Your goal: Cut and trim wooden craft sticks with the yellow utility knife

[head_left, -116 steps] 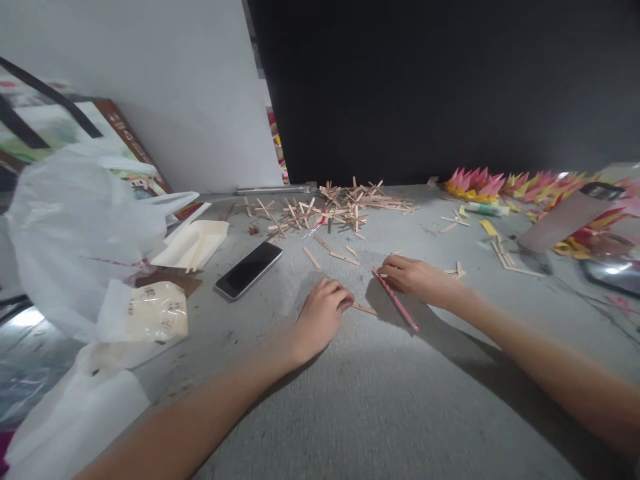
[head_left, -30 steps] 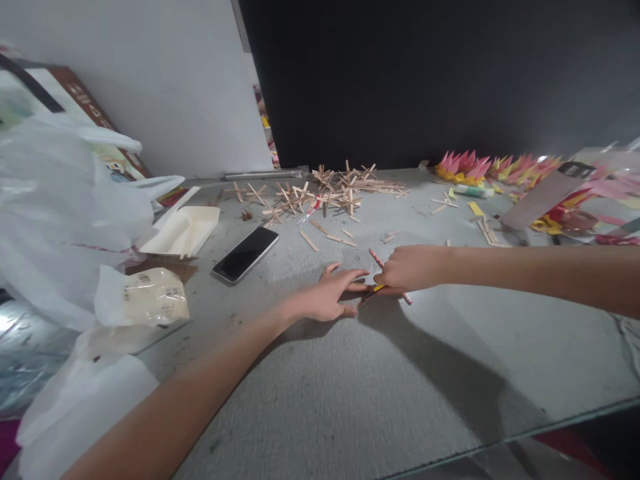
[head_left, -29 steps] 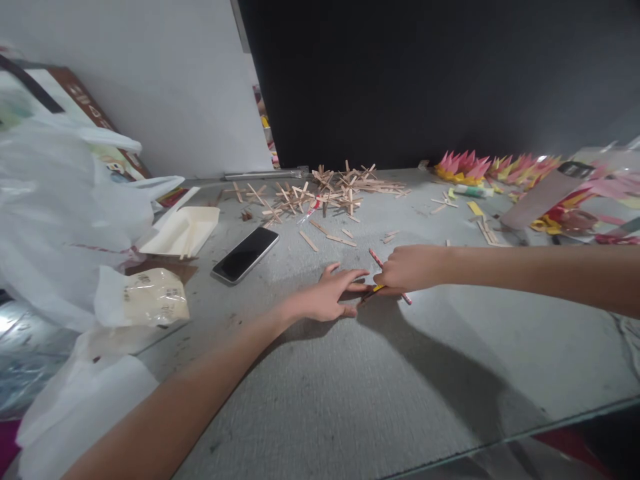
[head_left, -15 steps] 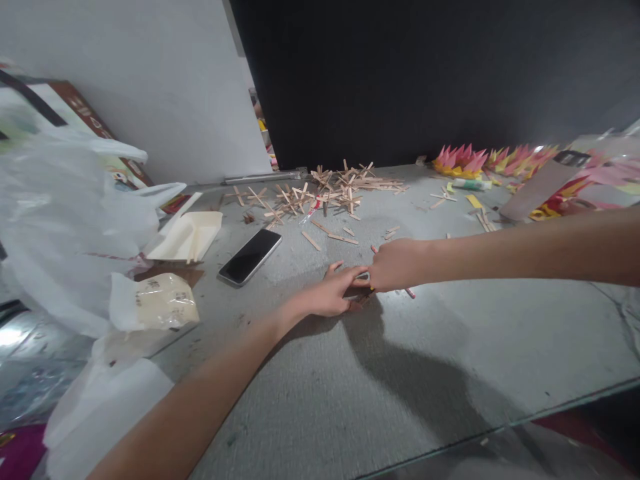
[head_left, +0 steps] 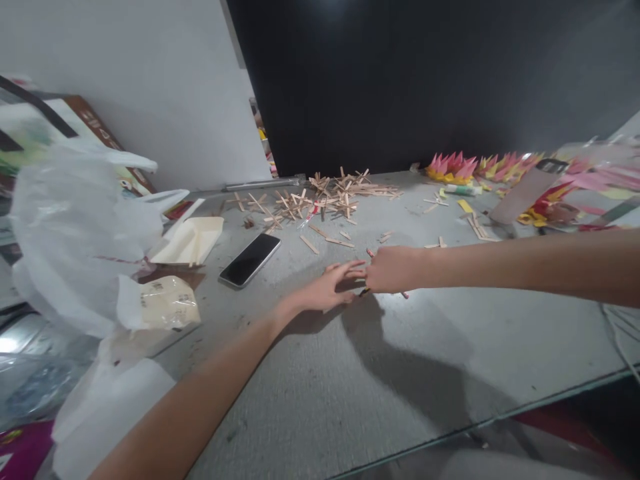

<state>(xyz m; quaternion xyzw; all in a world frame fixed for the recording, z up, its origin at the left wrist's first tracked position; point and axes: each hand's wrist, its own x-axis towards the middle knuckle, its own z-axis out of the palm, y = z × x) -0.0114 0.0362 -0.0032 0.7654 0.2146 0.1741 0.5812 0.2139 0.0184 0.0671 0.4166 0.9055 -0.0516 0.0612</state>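
Observation:
Near the middle of the grey table, my left hand [head_left: 330, 287] has its fingers stretched and apart, their tips close to my right fist. I see nothing gripped in it. My right hand [head_left: 395, 269] is closed, back upward, around something mostly hidden beneath it. A thin reddish stick end [head_left: 370, 252] shows above the fist, and another reddish end [head_left: 405, 295] shows below it. A small dark and yellow tip [head_left: 365, 291] sticks out by the fingers, its kind unclear. Loose wooden craft sticks [head_left: 340, 242] lie just beyond the hands.
A pile of crossed craft sticks [head_left: 345, 193] lies at the back. A phone [head_left: 250, 260], a paper tray [head_left: 200, 233] and a plastic bag [head_left: 85, 233] are to the left. Pink and yellow paper flowers [head_left: 450, 168] and a grey bottle [head_left: 527, 193] stand back right.
The view has shifted slightly. My left fingers have opened out and drawn a little back from my right hand, which stays closed in about the same place.

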